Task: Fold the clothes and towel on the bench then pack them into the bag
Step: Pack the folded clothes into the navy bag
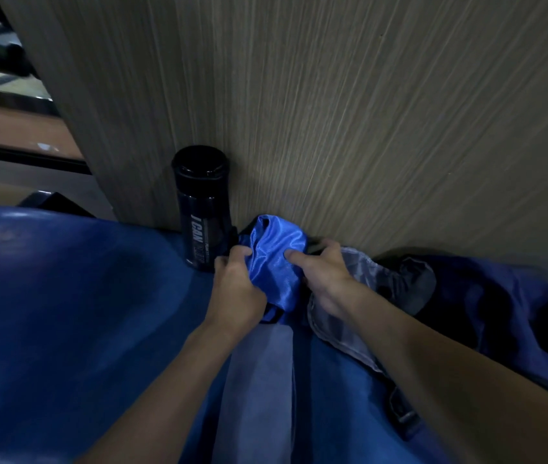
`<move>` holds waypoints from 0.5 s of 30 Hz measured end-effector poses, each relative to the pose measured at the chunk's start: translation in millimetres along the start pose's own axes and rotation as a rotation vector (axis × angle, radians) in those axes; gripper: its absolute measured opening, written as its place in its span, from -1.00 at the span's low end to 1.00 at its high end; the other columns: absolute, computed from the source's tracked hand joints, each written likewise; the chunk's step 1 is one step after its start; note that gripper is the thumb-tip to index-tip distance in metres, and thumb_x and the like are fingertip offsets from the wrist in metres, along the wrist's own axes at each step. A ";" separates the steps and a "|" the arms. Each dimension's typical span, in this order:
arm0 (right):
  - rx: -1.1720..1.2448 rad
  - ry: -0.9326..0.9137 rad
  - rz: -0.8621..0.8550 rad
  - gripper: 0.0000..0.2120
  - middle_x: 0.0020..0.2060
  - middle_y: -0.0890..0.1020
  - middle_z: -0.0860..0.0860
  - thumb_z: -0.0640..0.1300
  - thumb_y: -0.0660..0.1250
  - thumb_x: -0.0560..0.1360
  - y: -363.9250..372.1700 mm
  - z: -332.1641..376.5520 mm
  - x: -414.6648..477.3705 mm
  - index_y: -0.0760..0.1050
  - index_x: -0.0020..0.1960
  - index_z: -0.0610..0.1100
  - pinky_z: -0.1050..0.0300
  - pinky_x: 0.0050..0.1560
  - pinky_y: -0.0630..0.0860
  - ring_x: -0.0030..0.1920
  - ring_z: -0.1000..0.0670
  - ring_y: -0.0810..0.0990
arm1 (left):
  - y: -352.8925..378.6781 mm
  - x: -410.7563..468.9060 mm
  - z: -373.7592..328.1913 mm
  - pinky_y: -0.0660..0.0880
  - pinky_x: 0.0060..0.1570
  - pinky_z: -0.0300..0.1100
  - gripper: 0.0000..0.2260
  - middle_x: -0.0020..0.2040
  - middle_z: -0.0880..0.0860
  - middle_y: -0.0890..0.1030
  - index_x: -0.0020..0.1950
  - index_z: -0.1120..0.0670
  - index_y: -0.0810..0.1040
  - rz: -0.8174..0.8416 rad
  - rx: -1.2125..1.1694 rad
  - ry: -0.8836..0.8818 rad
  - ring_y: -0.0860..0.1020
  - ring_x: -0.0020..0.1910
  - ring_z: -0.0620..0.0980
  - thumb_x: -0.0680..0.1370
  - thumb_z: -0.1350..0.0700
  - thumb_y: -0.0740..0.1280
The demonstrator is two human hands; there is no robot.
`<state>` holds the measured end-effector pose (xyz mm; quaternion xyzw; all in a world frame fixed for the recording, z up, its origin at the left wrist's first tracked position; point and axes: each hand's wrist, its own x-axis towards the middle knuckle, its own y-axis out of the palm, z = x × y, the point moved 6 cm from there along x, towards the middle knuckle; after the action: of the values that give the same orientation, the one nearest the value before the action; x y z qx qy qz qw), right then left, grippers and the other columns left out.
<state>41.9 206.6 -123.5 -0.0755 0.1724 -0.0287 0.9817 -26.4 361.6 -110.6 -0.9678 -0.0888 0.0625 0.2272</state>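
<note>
Hands: two, both on one shiny blue cloth bundle (277, 259) at the back of the blue surface (65, 313). Left hand (237, 289) grips the bundle's left edge, fingers (244, 251) curled round it. Right hand (327, 279) grips the right side, thumb pressed on the front and the other fingers wrapped over the back. Bundle's long axis runs from the person toward the wood-grain panel (366, 112), far end touching or nearly touching it. The lower end is hidden between the hands.

One dark blue bag (486, 296) lies just right of the bundle, mouth open with grey lining (369, 272) showing. The right forearm hides part of it, the frame edge cuts it off, and its shape is hard to read in the dim light. One black bottle (200, 209) stands upright just left of the bundle, against the panel, white lettering only partly legible. One pale grey-blue strip of cloth (259, 380) runs lengthwise from under the hands toward the person; what it is can't be told.
</note>
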 end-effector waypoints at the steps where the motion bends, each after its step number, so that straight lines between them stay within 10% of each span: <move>1: 0.014 -0.002 0.004 -0.17 0.19 0.51 -0.03 -0.13 0.52 0.42 0.8 2.2 -1.5 0.08 0.51 -0.06 0.03 0.23 0.52 0.14 -0.01 0.54 | 0.5 1.0 1.3 0.43 -0.30 -0.35 -0.42 0.21 0.06 0.37 0.36 0.01 0.35 0.009 -0.041 -0.005 0.51 0.00 -0.01 0.44 0.48 0.21; 15: 0.390 -0.110 0.078 -0.30 0.11 0.66 -0.17 -0.21 0.59 0.28 -36.0 42.7 -30.1 0.38 0.34 -0.15 -0.22 0.07 0.62 0.06 -0.15 0.69 | 0.4 -15.9 -54.9 0.50 -0.07 -0.37 -0.34 0.08 0.02 0.65 0.30 -0.08 0.36 0.022 -0.430 0.262 0.63 -0.03 -0.18 0.43 0.58 0.09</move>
<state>27.1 179.5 -68.1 0.1211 0.1126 -0.0195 0.9860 -33.0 334.5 -60.6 -0.9946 -0.0596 -0.0811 0.0250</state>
